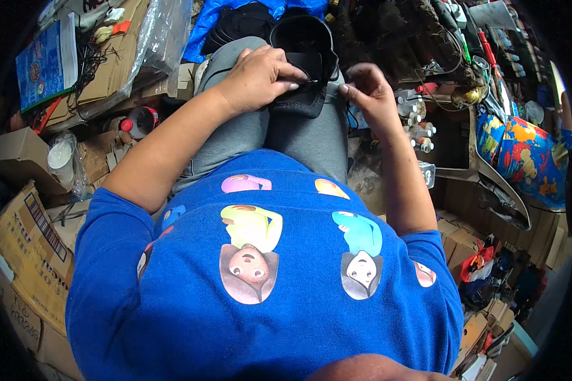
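Observation:
Across my grey-trousered thighs lies a black, soft-looking item (302, 105) with a wide round opening at its far end and a padded flap towards me. Its exact kind is unclear. My left hand (264, 71) is closed on it, thumb and fingers pinching its near edge, where a small shiny bit shows. To the right of the item, my right hand (370, 92) is raised with thumb and forefinger brought together in a pinch. Whatever is between those fingertips is too small to make out.
Beyond my knees lie a blue plastic sheet (200, 22) and a pile of black material (241, 28). Cardboard and a blue booklet (47, 63) sit at left, above a red-capped bottle (140, 122). Several small bottles (419, 130) and a colourful patterned bag (524, 155) stand right.

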Available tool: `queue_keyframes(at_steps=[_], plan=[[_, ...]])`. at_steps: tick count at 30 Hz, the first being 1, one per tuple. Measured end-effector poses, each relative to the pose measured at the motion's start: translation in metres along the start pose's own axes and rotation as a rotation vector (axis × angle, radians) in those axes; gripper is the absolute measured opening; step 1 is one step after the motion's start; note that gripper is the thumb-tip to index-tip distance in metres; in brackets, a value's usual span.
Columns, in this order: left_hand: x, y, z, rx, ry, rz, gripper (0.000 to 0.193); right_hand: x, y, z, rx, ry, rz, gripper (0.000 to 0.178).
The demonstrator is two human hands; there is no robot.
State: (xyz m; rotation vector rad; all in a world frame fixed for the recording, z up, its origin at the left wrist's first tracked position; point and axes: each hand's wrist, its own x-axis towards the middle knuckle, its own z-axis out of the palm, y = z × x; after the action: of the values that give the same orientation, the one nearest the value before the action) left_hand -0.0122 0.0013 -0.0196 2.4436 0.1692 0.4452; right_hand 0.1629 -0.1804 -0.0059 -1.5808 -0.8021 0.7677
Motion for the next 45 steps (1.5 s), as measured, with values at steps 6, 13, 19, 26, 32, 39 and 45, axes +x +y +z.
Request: queue_keyframes(at_steps=[6, 13, 19, 26, 32, 39, 45], plan=[[-0.002, 0.003, -0.003, 0.004, -0.039, -0.049, 0.022, 0.003, 0.001, -0.006, -0.153, -0.175, 0.116, 0.02], [0.017, -0.006, 0.0, -0.062, -0.075, -0.079, 0.019, 0.015, -0.001, -0.008, -0.084, -0.282, 0.224, 0.02], [0.011, -0.004, 0.007, -0.065, -0.046, -0.129, 0.015, 0.01, 0.001, -0.002, -0.067, -0.285, 0.209, 0.02], [-0.014, 0.022, 0.002, 0.111, -0.002, -0.106, 0.02, -0.004, -0.003, 0.004, -0.417, -0.184, -0.011, 0.027], [-0.005, 0.009, 0.007, 0.029, 0.027, -0.175, 0.021, 0.01, -0.014, -0.001, -0.297, -0.267, 0.144, 0.022], [0.013, 0.024, 0.012, -0.087, -0.047, -0.361, 0.019, 0.012, -0.003, -0.002, -0.006, -0.256, 0.318, 0.029], [0.017, 0.024, 0.02, -0.095, -0.016, -0.331, 0.021, 0.017, -0.014, 0.002, -0.02, -0.272, 0.315, 0.029]])
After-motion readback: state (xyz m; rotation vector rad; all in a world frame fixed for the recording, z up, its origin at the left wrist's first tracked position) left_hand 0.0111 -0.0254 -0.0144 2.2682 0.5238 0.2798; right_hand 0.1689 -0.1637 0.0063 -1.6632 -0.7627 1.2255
